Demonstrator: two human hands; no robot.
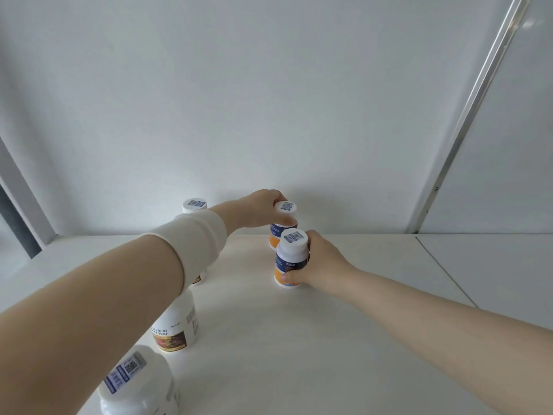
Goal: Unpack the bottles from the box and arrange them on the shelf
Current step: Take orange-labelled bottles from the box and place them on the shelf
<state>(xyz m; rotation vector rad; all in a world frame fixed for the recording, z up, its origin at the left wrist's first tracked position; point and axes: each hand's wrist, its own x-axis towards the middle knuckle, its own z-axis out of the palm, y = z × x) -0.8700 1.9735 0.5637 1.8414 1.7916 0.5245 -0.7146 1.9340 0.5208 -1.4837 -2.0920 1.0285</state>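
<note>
Two small white bottles with blue and orange labels stand upright on the white shelf (344,339), one behind the other. My left hand (257,211) grips the rear bottle (284,218) around its cap and neck. My right hand (317,263) holds the front bottle (289,259) by its body, thumb low on the label. A row of larger white bottles runs along the left: one at the back (194,205), one with a brown label (176,330), and one nearest me (137,384). My left forearm hides parts of this row. The box is out of view.
The shelf's white back wall (269,115) stands just behind the rear bottle. A metal upright (466,121) marks the shelf's right side, with a seam in the surface beyond it. A grey post (21,205) stands at the left edge.
</note>
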